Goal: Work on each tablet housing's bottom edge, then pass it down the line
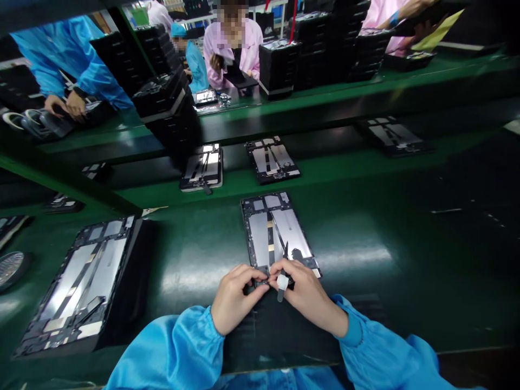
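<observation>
An opened tablet lies on the green bench in front of me, its silver battery panels and dark ribbon cables exposed. My left hand is at its near edge, thumb and fingertips pinched together; what they grip is too small to make out. Beside it, my right hand is closed, its fingertips nearly meeting the left ones. A small dark strip with a round white patch is held in the right fingers, its thin dark end pointing up over the tablet. The fingers hide the tablet's near corner.
Left of me, another opened tablet rests on a black stack. More opened tablets lie along the strip beyond the bench. A green post slants on the left. Tall stacks of black trays and several co-workers are across the line.
</observation>
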Demonstrator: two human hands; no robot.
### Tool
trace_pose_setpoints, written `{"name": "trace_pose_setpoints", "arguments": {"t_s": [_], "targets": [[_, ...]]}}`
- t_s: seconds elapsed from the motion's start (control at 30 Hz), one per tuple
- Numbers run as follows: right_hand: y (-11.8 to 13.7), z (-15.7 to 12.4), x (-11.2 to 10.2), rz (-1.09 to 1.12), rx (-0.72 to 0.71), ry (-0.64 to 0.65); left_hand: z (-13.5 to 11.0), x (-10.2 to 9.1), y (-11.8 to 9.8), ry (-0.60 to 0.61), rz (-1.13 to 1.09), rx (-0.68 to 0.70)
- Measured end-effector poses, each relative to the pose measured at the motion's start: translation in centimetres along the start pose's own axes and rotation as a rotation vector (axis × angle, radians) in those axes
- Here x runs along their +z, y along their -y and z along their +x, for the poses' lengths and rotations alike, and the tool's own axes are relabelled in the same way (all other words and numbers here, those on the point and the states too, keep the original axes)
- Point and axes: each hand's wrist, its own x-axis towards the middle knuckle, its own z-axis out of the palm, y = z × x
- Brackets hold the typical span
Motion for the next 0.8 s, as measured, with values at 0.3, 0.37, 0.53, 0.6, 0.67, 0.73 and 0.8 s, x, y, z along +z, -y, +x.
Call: {"name": "trace_pose_setpoints", "arguments": {"t_s": [0.3,0.37,0.53,0.6,0.67,0.73,0.8], "targets": [[0.1,-0.1,-0.2,-0.004,0.022,0.061,-0.2,0.1,-0.1,0.070,0.145,0.035],[0.1,-0.3,0.0,-0.024,0.009,0.051,-0.4,0.2,-0.1,0.078,0.183,0.035],[-0.3,-0.6,0.5,-0.096,-0.059,0.033,-1.8,-0.3,0.4,0.080,0.509,0.293],[-0.4,-0.6,0.5,-0.111,-0.074,0.038,-2.3,-0.7,0.8,0.093,0.580,0.369],[-0.4,-0.6,0.4,-0.117,-0.077,0.043,-2.6,-1.1,1.2,0.104,0.597,0.411],[-0.3,-0.6,0.3,-0.122,-0.073,0.047,-2.5,-1.4,1.5,0.126,0.629,0.447],[-0.4,-0.6,0.3,-0.126,-0.069,0.046,-2.3,-1.5,1.7,0.153,0.665,0.481]]}}
